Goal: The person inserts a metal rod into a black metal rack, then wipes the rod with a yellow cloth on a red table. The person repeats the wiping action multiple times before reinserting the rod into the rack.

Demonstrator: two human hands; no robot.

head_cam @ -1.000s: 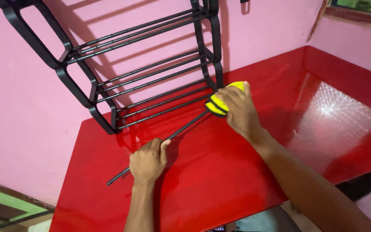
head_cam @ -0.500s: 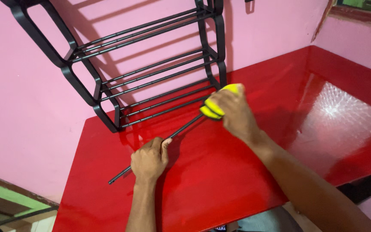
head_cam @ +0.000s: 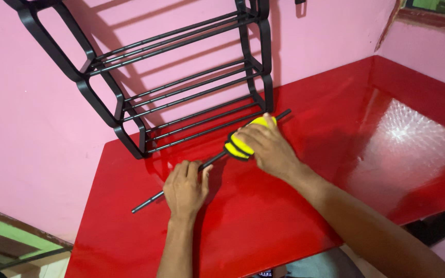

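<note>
Black metal rod (head_cam: 209,162) lies in front of the shoe rack (head_cam: 181,82); left hand (head_cam: 185,188) fingers clamp it steady, right hand (head_cam: 263,146) fingers close a yellow sponge (head_cam: 240,144) around it.

the top of the black rack (head_cam: 181,87) runs off the upper edge of the view, so its full height cannot be told. below the rack, the thin black rod (head_cam: 212,160) is covered in two stretches: under the left hand (head_cam: 185,189) and under the right hand (head_cam: 266,149). the right hand also hides most of the yellow and black sponge (head_cam: 239,145). the red table (head_cam: 294,216) is cut off at the bottom edge.
</note>
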